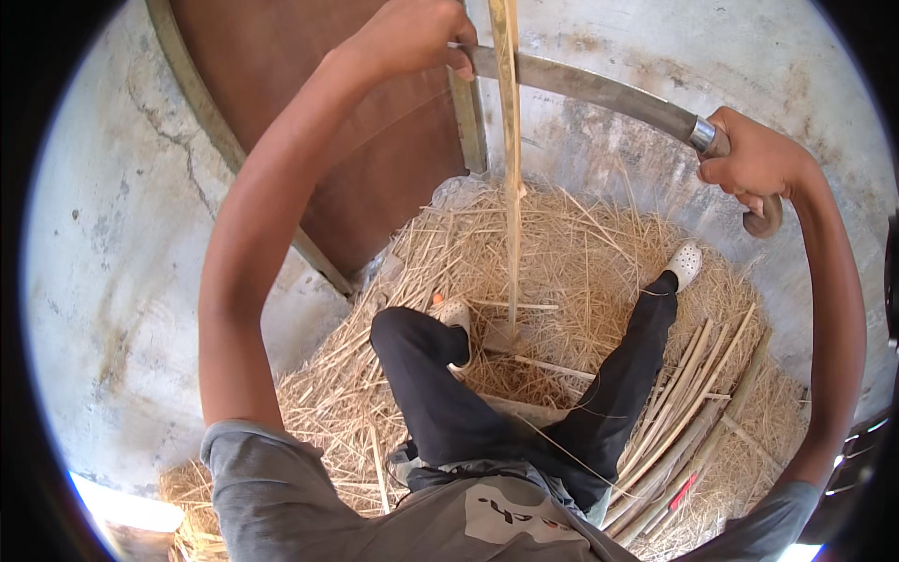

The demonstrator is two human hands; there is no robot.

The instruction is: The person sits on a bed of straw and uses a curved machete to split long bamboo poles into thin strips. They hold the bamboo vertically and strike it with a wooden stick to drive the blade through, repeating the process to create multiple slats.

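A machete point(599, 89) with a long, slightly curved blade lies across the upper middle of the head view. My right hand point(760, 157) is wrapped round its wooden handle point(764, 217), which ends in a hook. At the blade's far end, my left hand point(421, 36) grips the tip between thumb and fingers. The blade meets a tall bamboo strip point(513, 187) standing upright between my legs; I cannot tell whether it cuts into it or only presses against it. The strip's foot comes down by a flat block point(506, 337) on the floor, and its top leaves the picture.
Loose shavings point(581, 244) cover the floor. Several long bamboo strips point(688, 412) lie in a bundle to my right, with a red item point(684, 491) among them. A brown door point(384, 178) and stained pale walls point(131, 281) stand close around. My feet wear pale clogs point(686, 264).
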